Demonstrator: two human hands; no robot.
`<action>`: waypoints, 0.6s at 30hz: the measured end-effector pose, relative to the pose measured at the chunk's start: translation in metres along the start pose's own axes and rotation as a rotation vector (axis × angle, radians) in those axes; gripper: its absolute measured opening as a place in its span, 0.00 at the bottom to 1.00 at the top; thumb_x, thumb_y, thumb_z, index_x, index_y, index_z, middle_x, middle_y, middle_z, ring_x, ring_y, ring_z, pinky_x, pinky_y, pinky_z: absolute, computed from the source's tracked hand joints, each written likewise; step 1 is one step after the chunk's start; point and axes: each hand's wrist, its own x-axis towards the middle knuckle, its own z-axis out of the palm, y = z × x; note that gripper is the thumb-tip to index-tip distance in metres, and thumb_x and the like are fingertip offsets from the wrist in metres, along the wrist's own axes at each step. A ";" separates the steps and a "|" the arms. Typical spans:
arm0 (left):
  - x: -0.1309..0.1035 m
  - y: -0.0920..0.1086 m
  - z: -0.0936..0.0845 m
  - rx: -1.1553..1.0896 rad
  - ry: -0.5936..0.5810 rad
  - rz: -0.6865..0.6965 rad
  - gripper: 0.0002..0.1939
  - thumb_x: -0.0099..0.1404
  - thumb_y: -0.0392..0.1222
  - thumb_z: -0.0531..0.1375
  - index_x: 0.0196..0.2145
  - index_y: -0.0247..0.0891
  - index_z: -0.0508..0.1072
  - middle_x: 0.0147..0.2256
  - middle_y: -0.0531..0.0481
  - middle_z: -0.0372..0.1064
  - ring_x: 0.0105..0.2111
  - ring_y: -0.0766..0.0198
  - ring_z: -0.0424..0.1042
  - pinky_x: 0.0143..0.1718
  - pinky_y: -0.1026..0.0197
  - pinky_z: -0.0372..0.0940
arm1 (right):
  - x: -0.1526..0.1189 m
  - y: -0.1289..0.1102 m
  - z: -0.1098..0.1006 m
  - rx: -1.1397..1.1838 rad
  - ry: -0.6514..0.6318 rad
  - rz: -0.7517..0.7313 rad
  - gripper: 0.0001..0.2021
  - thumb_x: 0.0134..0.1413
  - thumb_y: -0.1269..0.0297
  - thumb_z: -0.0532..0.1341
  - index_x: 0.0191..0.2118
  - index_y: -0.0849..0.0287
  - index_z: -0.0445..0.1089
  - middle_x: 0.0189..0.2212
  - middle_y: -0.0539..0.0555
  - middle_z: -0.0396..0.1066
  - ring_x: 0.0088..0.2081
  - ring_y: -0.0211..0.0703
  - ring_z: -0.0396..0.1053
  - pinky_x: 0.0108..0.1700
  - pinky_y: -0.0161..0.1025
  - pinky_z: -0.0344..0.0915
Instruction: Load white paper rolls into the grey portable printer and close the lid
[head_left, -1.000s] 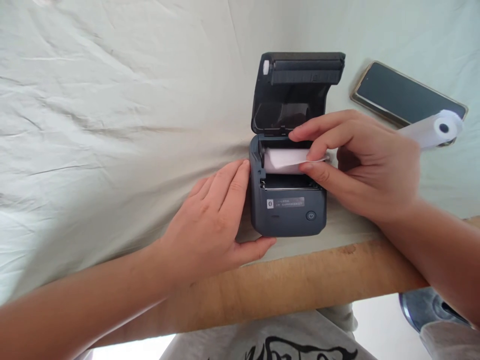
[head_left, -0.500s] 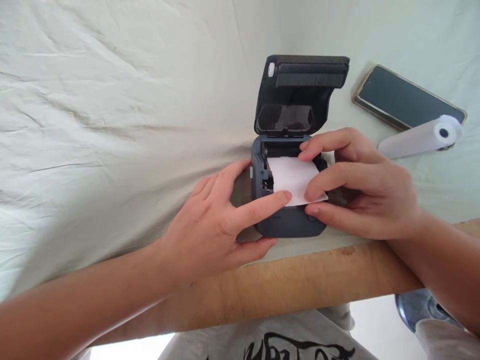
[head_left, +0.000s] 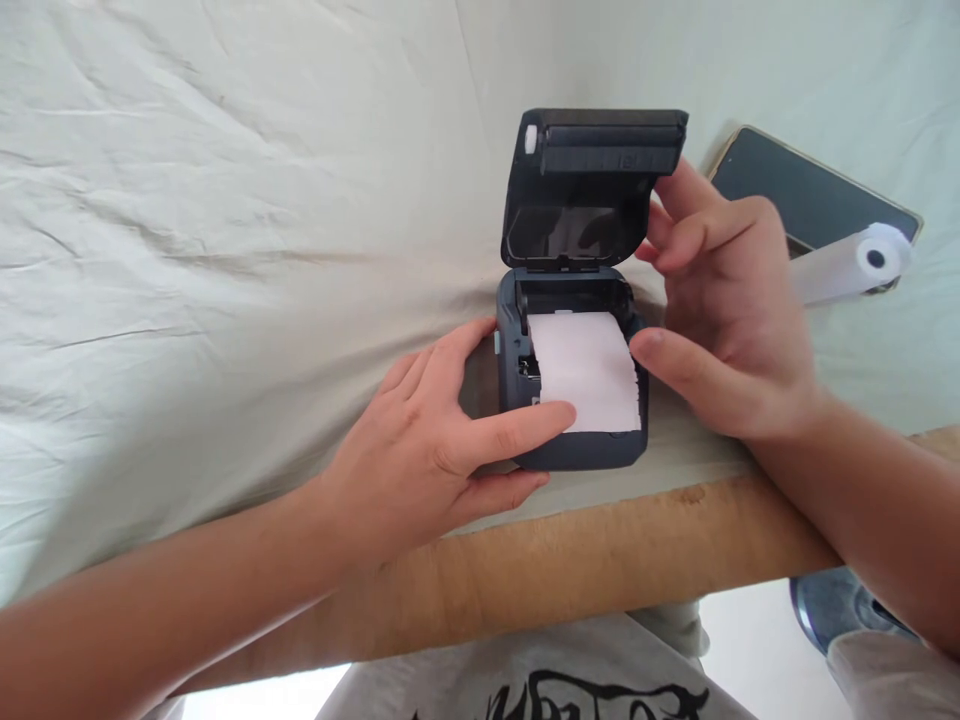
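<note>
A small dark blue-grey portable printer (head_left: 600, 455) stands on the cloth with its lid (head_left: 583, 195) raised. White paper (head_left: 586, 365) lies in its compartment, the loose end drawn over the front edge. My left hand (head_left: 427, 440) grips the printer's left side; one fingertip presses on the paper, the thumb sits at the front edge and other fingers reach around the far left side. At the printer's right, my right hand (head_left: 739, 310) has its fingers apart, with fingertips behind the lid's right edge and the thumb near the compartment's right side. Whether those fingertips touch the lid is hidden.
To the right lies a phone (head_left: 810, 190) in a case, with a white paper roll (head_left: 840, 265) partly over its lower edge. Pale wrinkled cloth (head_left: 225, 200) covers the surface. A wooden edge (head_left: 600, 550) runs along the front, between the printer and my body.
My right hand has let go of the paper and moved up to the raised lid's right edge. The paper now reaches further over the front. The left hand stays at the printer.
</note>
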 end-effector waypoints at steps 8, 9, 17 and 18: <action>0.001 0.000 -0.002 -0.003 -0.005 0.001 0.24 0.77 0.50 0.70 0.66 0.60 0.73 0.73 0.34 0.63 0.70 0.31 0.73 0.58 0.30 0.78 | -0.007 0.002 -0.005 -0.005 0.105 -0.097 0.12 0.74 0.52 0.66 0.44 0.50 0.65 0.55 0.53 0.79 0.59 0.49 0.81 0.58 0.49 0.82; 0.001 0.000 -0.002 -0.007 -0.010 0.000 0.24 0.77 0.50 0.70 0.66 0.60 0.72 0.73 0.34 0.63 0.71 0.31 0.72 0.59 0.30 0.78 | -0.008 0.001 -0.006 -0.029 0.076 -0.104 0.11 0.73 0.55 0.67 0.43 0.51 0.65 0.55 0.54 0.78 0.59 0.49 0.82 0.57 0.50 0.83; 0.001 0.001 0.000 0.022 0.017 0.000 0.30 0.80 0.51 0.64 0.74 0.56 0.60 0.74 0.32 0.62 0.71 0.33 0.73 0.60 0.32 0.77 | -0.013 -0.003 -0.006 0.005 -0.023 -0.013 0.11 0.70 0.57 0.68 0.53 0.47 0.69 0.59 0.53 0.76 0.63 0.48 0.78 0.62 0.50 0.83; 0.002 0.001 0.000 0.039 0.034 -0.003 0.32 0.80 0.52 0.63 0.75 0.51 0.59 0.73 0.30 0.64 0.70 0.33 0.74 0.60 0.33 0.78 | -0.013 -0.005 -0.005 0.023 -0.040 0.052 0.13 0.70 0.56 0.68 0.55 0.47 0.70 0.62 0.54 0.75 0.65 0.48 0.77 0.63 0.50 0.83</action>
